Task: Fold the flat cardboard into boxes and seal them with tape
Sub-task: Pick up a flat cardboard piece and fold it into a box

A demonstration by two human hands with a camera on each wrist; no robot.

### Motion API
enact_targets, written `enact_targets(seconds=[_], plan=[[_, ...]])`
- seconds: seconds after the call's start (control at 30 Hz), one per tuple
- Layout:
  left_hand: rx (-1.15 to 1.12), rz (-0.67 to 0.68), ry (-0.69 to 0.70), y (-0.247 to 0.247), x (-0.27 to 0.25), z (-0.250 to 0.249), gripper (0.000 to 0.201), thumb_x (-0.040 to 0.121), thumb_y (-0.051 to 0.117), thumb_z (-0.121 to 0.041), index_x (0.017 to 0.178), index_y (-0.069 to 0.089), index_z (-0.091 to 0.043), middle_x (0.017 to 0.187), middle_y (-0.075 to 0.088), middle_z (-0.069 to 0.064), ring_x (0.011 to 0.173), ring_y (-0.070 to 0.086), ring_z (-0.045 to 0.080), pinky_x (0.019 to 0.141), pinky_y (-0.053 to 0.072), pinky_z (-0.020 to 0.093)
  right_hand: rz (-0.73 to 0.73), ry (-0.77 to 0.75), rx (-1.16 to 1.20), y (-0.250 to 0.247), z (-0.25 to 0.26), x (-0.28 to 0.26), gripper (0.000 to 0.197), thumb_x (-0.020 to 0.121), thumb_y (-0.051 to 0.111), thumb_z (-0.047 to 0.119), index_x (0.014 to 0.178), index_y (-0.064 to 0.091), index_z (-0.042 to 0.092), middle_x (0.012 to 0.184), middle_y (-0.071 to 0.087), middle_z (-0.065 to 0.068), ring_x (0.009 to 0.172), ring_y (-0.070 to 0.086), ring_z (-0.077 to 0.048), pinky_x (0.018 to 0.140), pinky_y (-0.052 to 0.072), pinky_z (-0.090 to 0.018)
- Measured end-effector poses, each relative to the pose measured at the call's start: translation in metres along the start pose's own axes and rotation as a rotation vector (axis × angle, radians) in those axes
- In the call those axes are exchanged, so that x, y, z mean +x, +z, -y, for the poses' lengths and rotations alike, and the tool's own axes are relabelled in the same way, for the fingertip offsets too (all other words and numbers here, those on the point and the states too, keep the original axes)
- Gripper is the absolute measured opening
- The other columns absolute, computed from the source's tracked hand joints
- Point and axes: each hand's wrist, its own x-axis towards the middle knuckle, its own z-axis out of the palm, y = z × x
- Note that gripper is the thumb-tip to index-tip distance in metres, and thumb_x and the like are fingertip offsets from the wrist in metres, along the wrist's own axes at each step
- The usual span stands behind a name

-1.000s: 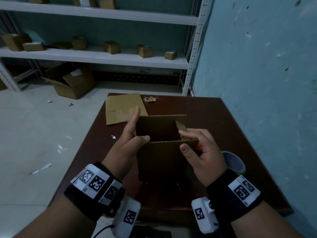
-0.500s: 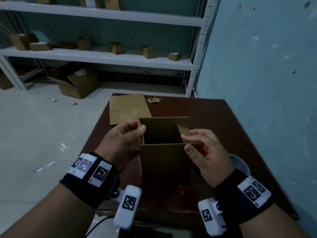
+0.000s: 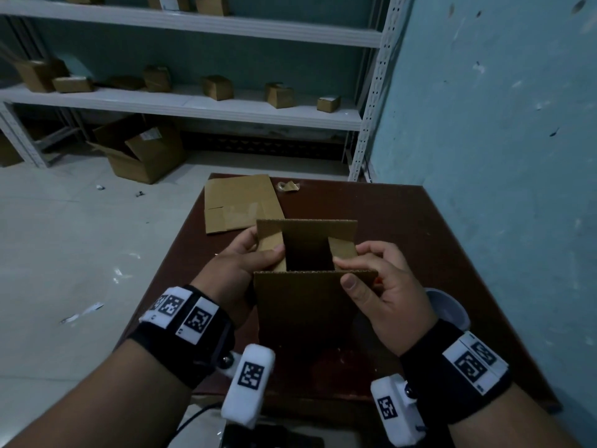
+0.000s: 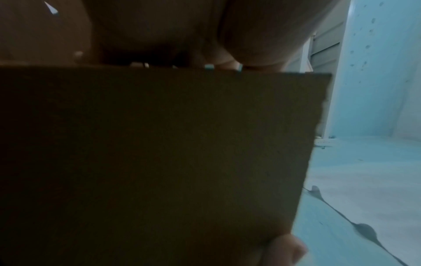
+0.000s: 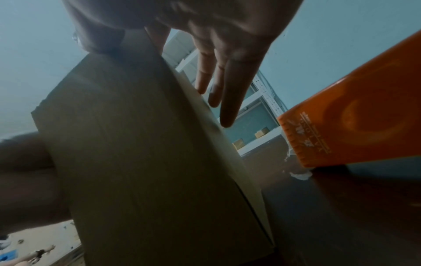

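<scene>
The left hand and right hand each pinched a side flap of the box, upright on the table.
Both small flaps wanted pressing fully flat and level before the long flaps closed.

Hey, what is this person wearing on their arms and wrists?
Both forearms are bare, with no sleeves. Each wrist carries a wide black band: the left band and right band have white panels printed with black square marker codes. Under each wrist hangs a white camera pod, left pod and right pod, each with its own marker. A thin dark cable trails below the left pod.
</scene>
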Motion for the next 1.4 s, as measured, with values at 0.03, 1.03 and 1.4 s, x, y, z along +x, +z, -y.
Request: enact_targets(seconds=[0.03,1.03,1.4], plan=[[-0.002,0.013,0.001,-0.001,0.0,0.0,0.053,0.077,0.072,-0.01,0.127,0.07,-0.025,0.12,0.076,0.015,0.086,0.074,0.029,0.072,0.059,0.038,0.014,0.011,-0.006,0.0,0.0,0.0,0.041,0.088,0.049,0.082,0.111,0.07,0.055,0.134,0.045,0.016,0.126,0.05,0.003,0.1,0.049,-0.025],[0.14,0.151,0.202,-0.023,0.0,0.013,0.083,0.049,0.102,-0.04,0.124,0.067,-0.041,0.131,0.069,0.005,0.114,0.072,0.031,0.089,0.061,0.048,0.003,0.366,0.172,0.014,0.011,0.014,0.094,0.078,0.057,0.085,0.157,0.027,0.045,0.137,0.049,0.009,0.119,0.055,-0.004,0.096,0.053,-0.035],[0.412,0.022,0.453,-0.023,-0.002,0.022,0.062,0.079,0.077,-0.03,0.135,0.055,-0.043,0.119,0.07,-0.011,0.108,0.07,0.003,0.079,0.061,0.026,-0.067,0.343,0.165,0.025,0.001,0.017,0.057,0.078,0.058,0.072,0.132,0.048,0.059,0.124,0.057,0.001,0.108,0.062,-0.014,0.084,0.056,-0.037]])
